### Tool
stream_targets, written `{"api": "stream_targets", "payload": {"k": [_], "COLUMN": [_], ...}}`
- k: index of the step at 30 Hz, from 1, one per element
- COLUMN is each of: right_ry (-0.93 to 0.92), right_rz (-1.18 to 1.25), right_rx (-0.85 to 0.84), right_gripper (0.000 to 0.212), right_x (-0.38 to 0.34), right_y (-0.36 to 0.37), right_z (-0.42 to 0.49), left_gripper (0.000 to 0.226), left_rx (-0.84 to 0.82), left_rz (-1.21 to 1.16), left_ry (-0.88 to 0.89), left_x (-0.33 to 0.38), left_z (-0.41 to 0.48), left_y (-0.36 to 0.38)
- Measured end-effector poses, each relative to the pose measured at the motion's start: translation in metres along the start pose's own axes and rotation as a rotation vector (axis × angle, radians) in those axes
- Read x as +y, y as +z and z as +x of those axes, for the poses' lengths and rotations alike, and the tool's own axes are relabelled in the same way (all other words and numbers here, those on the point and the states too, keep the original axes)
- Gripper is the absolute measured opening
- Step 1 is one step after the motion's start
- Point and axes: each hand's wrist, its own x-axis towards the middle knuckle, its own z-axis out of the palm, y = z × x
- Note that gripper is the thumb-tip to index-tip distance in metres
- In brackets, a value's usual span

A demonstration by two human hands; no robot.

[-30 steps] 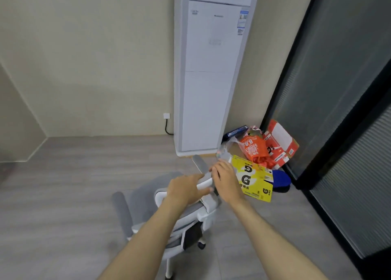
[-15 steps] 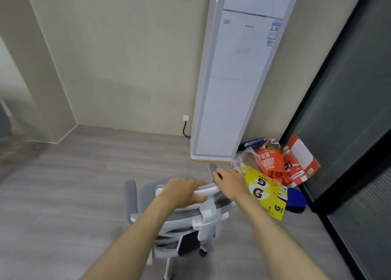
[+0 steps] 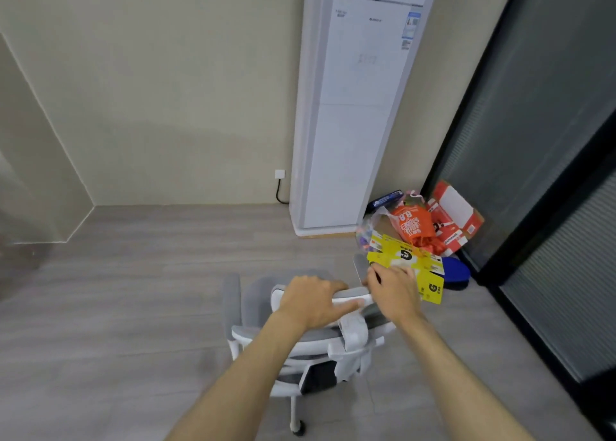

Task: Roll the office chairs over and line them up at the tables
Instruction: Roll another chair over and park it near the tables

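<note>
We look down along two bare forearms that reach in from the bottom edge to the middle of the frame. The left hand (image 3: 313, 302) grips the top of a chair's headrest (image 3: 351, 296), fingers curled over its far edge and thumb laid along the near side. The right hand (image 3: 395, 294) holds the right end of the same headrest, just beside the left hand. Its fingers bend over the far side, where we cannot see their tips.

The office chair (image 3: 316, 339) stands at centre bottom, its back towards us. It has a white frame, a grey mesh back and a grey seat. One grey armrest (image 3: 231, 290) shows at its left, and one caster (image 3: 298, 428) rests on the grey wood floor (image 3: 133, 307) below.

Just beyond the right hand, right of centre, packaging is heaped on the floor: a yellow carton (image 3: 430, 274), an orange bag (image 3: 413, 225), a red and white box (image 3: 455, 212) and something blue (image 3: 457, 270).

Behind the heap a tall white air conditioner (image 3: 356, 123) stands against the beige wall, with a wall socket (image 3: 280, 173) to its left. A dark glass partition (image 3: 533, 140) fills the right side.
</note>
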Motion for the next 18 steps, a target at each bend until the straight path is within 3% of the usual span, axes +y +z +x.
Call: {"api": "stream_targets", "payload": {"k": [5,11,18], "right_ry": [0.086,0.154,0.298], "right_rz": [0.02,0.095,-0.056], "right_rx": [0.07,0.073,0.063], "right_gripper": [0.043,0.049,0.067], "right_x": [-0.028,-0.075,-0.134], "right_y": [-0.014,-0.047,-0.076], "right_z": [-0.054,-0.124,-0.199], "left_gripper": [0.062,0.05,0.03], "left_rx": [0.177,0.27,0.412], "left_rz": [-0.002,-0.012,-0.091], "left_ry": [0.112,0.045,0.166], "left_x": [-0.013,-0.014,-0.022], "left_z": [-0.036,-0.083,-0.14], "left_y": [0.004,-0.003,-0.006]}}
